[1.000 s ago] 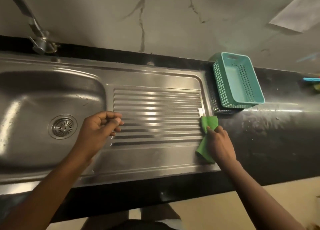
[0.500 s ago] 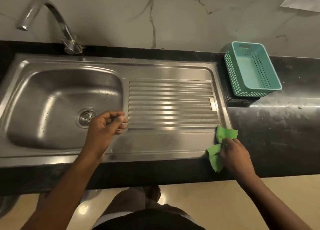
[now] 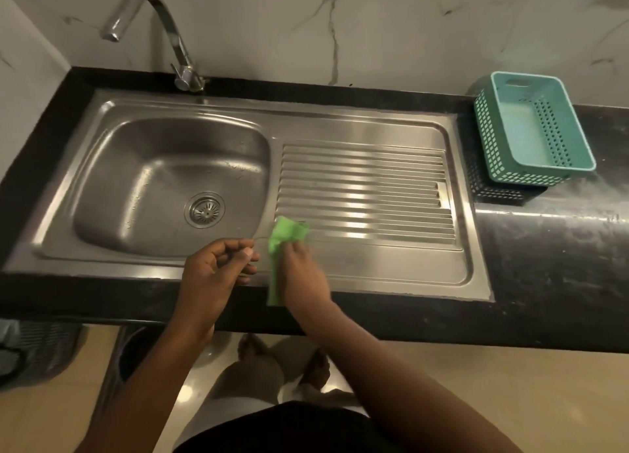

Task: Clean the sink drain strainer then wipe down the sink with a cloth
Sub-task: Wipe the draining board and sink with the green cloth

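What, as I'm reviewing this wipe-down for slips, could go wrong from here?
The green cloth is bunched in the right hand, so grooves of the ribbed drainboard may get skipped. The left hand hovers right beside it and might block the stroke toward the basin.

You've got strainer (image 3: 204,211) in basin (image 3: 143,180), tap (image 3: 170,32) behind it, drainboard (image 3: 364,193) right of it, cloth (image 3: 287,233) on drainboard's near-left corner, basket (image 3: 493,136) on counter (image 3: 544,255) further right.

A white marble-look wall (image 3: 374,27) with thin grey veins rises behind a black polished stone surface (image 3: 544,265). A teal perforated plastic basket (image 3: 490,136) sits on it at the right, near the wall. Below, glossy beige floor tiles (image 3: 476,384) reflect light.
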`<act>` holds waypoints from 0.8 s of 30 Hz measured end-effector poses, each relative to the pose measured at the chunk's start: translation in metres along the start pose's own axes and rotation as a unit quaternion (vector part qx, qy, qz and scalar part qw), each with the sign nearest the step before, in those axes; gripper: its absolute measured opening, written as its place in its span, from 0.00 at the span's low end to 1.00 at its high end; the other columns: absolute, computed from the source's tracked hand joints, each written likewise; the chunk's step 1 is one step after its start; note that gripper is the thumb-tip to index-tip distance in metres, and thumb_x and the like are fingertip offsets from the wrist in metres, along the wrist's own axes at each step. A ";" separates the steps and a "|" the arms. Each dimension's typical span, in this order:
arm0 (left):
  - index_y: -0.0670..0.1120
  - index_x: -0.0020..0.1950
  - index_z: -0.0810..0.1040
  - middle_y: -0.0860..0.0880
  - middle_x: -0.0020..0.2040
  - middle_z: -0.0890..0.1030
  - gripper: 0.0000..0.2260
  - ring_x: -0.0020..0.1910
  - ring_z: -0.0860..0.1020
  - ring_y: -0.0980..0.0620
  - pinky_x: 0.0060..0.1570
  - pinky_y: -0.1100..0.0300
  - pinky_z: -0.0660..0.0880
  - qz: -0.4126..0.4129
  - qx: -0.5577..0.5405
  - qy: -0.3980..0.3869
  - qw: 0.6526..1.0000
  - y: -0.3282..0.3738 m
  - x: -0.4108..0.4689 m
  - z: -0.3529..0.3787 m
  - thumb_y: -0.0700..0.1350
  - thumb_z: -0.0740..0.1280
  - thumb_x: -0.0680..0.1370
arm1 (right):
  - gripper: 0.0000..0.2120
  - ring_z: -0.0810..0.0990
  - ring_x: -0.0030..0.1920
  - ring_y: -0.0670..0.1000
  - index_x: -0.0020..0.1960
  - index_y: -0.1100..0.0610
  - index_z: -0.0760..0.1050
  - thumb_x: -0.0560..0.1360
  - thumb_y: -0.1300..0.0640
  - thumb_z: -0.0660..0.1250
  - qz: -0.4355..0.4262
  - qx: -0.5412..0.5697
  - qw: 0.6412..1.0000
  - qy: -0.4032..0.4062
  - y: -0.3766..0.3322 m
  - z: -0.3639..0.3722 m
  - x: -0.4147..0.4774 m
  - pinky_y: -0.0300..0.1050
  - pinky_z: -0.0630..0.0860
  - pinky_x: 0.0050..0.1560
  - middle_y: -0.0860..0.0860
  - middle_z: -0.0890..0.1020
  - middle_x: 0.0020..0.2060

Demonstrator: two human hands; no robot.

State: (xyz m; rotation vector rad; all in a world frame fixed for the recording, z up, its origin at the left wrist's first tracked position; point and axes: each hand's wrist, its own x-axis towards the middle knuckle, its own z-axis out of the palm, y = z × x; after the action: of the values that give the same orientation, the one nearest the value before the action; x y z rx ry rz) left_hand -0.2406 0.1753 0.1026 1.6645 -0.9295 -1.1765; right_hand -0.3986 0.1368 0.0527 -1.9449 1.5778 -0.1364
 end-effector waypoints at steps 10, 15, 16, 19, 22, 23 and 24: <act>0.50 0.58 0.85 0.49 0.50 0.89 0.07 0.48 0.87 0.50 0.46 0.59 0.82 0.016 -0.015 -0.015 1.000 0.012 0.022 -0.036 0.42 0.69 0.83 | 0.06 0.82 0.47 0.60 0.54 0.56 0.78 0.79 0.60 0.64 0.174 -0.075 0.977 0.099 0.144 -0.092 -0.050 0.57 0.81 0.48 0.58 0.84 0.49; 0.51 0.56 0.85 0.48 0.49 0.89 0.07 0.48 0.87 0.47 0.48 0.54 0.81 0.005 -0.015 -0.028 0.999 0.002 0.022 -0.060 0.42 0.69 0.82 | 0.05 0.83 0.41 0.61 0.47 0.61 0.80 0.79 0.62 0.67 0.278 -0.114 0.937 0.176 0.185 -0.116 -0.074 0.63 0.84 0.44 0.60 0.83 0.42; 0.51 0.56 0.85 0.48 0.49 0.89 0.07 0.49 0.87 0.46 0.49 0.54 0.81 0.004 -0.017 -0.028 0.999 0.000 0.021 -0.065 0.42 0.69 0.82 | 0.06 0.82 0.41 0.61 0.46 0.63 0.81 0.79 0.64 0.66 0.273 -0.119 0.938 0.180 0.176 -0.107 -0.070 0.62 0.83 0.44 0.60 0.82 0.42; 0.49 0.57 0.85 0.49 0.49 0.89 0.07 0.48 0.87 0.48 0.49 0.55 0.81 -0.001 -0.013 -0.028 1.000 -0.002 0.020 -0.078 0.42 0.69 0.82 | 0.07 0.81 0.42 0.58 0.46 0.62 0.82 0.80 0.64 0.66 0.236 -0.124 0.948 0.174 0.145 -0.080 -0.061 0.59 0.84 0.44 0.58 0.82 0.43; 0.48 0.58 0.84 0.48 0.49 0.89 0.07 0.49 0.87 0.47 0.49 0.55 0.81 -0.003 -0.009 -0.025 1.000 -0.002 0.018 -0.089 0.41 0.69 0.82 | 0.08 0.82 0.42 0.55 0.48 0.60 0.82 0.82 0.60 0.65 0.221 -0.087 0.957 0.164 0.103 -0.058 -0.049 0.54 0.85 0.45 0.56 0.82 0.45; 0.47 0.58 0.84 0.48 0.49 0.89 0.07 0.49 0.87 0.48 0.49 0.55 0.82 -0.003 -0.004 -0.024 1.000 -0.001 0.017 -0.093 0.41 0.69 0.83 | 0.09 0.82 0.42 0.55 0.49 0.59 0.82 0.82 0.60 0.64 0.214 -0.072 0.962 0.152 0.083 -0.049 -0.042 0.54 0.85 0.45 0.56 0.82 0.46; 0.47 0.58 0.84 0.48 0.50 0.89 0.07 0.49 0.87 0.48 0.49 0.55 0.82 -0.002 -0.002 -0.022 1.000 0.000 0.016 -0.098 0.41 0.69 0.83 | 0.09 0.83 0.43 0.55 0.50 0.58 0.82 0.82 0.60 0.63 0.201 -0.055 0.968 0.137 0.061 -0.039 -0.035 0.54 0.84 0.46 0.56 0.82 0.47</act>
State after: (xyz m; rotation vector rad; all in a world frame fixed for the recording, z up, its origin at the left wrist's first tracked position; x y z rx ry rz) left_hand -0.1423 0.1830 0.1141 1.6444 -0.9513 -1.2222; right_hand -0.4777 0.1476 0.0624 -1.6957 2.1727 -0.1559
